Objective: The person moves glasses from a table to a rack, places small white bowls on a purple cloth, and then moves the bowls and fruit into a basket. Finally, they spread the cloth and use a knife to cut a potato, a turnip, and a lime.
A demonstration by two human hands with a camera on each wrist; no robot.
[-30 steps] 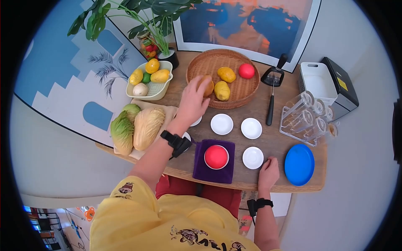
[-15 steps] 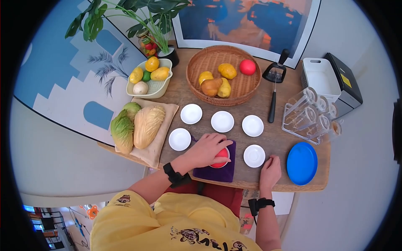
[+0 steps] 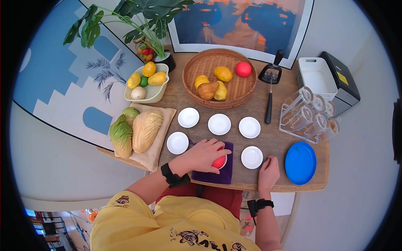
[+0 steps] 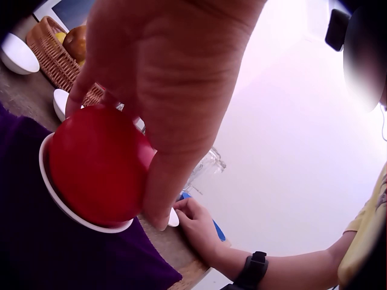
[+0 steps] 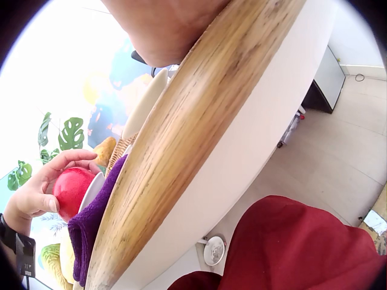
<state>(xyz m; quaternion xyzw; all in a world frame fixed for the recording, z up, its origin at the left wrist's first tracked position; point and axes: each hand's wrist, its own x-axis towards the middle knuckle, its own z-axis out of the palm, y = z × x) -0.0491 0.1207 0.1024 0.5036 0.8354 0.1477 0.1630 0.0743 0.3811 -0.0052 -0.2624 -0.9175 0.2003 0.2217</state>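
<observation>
My left hand (image 3: 203,155) grips a smooth red ball (image 4: 100,166) from above, thumb on one side and fingers on the other. The ball sits in a small white dish (image 4: 51,188), which stands on a folded purple cloth (image 3: 212,177). In the right wrist view the left hand's fingers curl over the red ball (image 5: 72,190). My right hand (image 3: 269,172) rests at the table's front edge with loosely curled fingers and nothing in them. It lies between a white dish (image 3: 252,157) and a blue plate (image 3: 300,163).
Beyond the cloth stand several white dishes (image 3: 219,124). A wicker basket (image 3: 234,100) holds a brown pear, yellow fruits and another red ball. Cabbages (image 3: 146,131) lie on a cloth at left, below a fruit-filled pale basket (image 3: 157,97). A spatula (image 3: 269,108) and glass rack (image 3: 303,119) are at right.
The left hand let go of the brown pear in the wicker basket, moved down toward the front edge and took hold of the red ball. The right hand stayed in place.
</observation>
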